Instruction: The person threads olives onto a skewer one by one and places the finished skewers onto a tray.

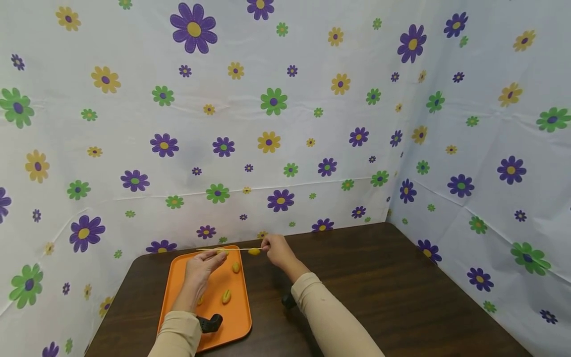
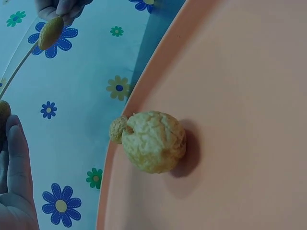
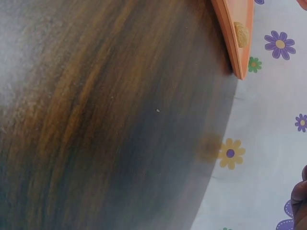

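Observation:
A thin wooden skewer [image 1: 241,248] stretches between both hands, above the far end of an orange tray [image 1: 243,310]. My right hand [image 1: 277,250] grips its right end, fingers curled. Just beside those fingers, a yellow oval fruit [image 1: 254,251] sits on the skewer; the left wrist view shows this fruit [image 2: 51,32] too. My left hand [image 1: 200,270] pinches another yellow fruit [image 2: 4,117] at the skewer, which runs on past the fingertips. Whether that fruit is pierced I cannot tell. In the right wrist view only part of the right hand [image 3: 301,199] shows.
More yellow fruits lie on the tray, one with a slit [image 1: 226,296] and another [image 1: 236,267] farther back. Two wrinkled fruits, one larger [image 2: 153,142], show close up in the left wrist view. The dark wooden table [image 1: 357,277] meets a flowered sheet [image 1: 312,99] behind.

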Motion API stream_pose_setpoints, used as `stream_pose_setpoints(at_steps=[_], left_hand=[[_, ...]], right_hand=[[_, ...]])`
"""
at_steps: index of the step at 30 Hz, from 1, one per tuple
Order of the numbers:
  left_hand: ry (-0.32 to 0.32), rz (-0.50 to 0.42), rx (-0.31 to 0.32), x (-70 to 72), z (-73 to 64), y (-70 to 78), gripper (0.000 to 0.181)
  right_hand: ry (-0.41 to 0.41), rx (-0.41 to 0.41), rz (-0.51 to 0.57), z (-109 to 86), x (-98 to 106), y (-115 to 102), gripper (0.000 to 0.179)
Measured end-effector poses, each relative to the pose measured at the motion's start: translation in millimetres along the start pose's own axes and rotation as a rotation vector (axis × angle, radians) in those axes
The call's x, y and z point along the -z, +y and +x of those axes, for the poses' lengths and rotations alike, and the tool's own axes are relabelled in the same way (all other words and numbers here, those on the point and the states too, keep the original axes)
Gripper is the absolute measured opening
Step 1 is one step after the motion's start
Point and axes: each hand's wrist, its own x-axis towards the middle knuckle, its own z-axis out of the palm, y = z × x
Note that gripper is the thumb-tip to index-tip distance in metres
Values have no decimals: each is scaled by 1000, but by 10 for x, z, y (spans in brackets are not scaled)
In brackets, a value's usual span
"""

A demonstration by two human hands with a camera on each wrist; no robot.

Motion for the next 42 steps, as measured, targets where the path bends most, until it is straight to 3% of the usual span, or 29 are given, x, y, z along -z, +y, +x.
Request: stream_pose_setpoints(at_steps=[5, 15, 23, 30, 42], left_hand=[[-11, 32, -13, -30, -2, 37, 58], [-8, -28, -17, -131, -17, -74, 48], [15, 17, -23, -167, 33, -9, 41], [5, 13, 6, -234, -1, -114, 47], [17, 30, -11, -318, 12, -112, 53]], right_hand=[[-4, -1, 12, 26, 18, -13, 24], [-12, -2, 20, -20, -17, 36, 30], [-3, 7, 27, 42, 23, -30, 29], [-24, -2, 17, -25, 0, 37, 29], [10, 54, 13, 1, 16, -26, 26]])
